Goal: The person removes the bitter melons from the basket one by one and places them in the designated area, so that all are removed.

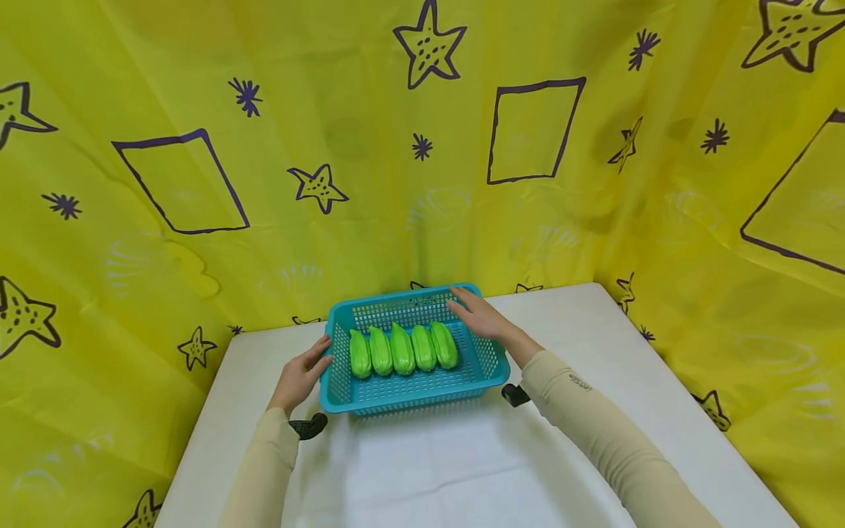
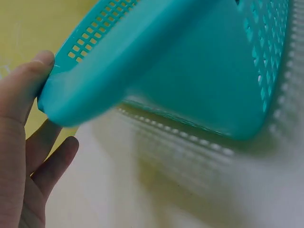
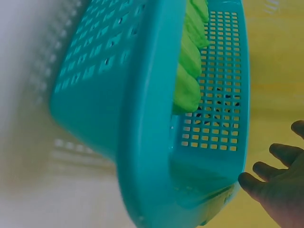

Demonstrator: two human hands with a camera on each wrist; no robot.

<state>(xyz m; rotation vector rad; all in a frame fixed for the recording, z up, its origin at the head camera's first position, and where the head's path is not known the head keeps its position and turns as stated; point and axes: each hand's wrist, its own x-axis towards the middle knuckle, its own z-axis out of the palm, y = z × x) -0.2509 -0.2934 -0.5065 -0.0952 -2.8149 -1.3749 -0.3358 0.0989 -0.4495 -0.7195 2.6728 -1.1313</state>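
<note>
A turquoise perforated plastic basket sits on the white table, with several bright green, elongated ridged vegetables lying side by side in it. My left hand is at the basket's left end. In the left wrist view one digit lies over the rim's corner and other fingers pass beneath it, so the hand holds the rim. Over the right end, my right hand has its fingers extended. The right wrist view shows those fingers spread, a single fingertip right at the rim.
A yellow curtain with drawn stars and frames hangs behind and at both sides of the white table. A dark wrist device shows near the left wrist, another near the right.
</note>
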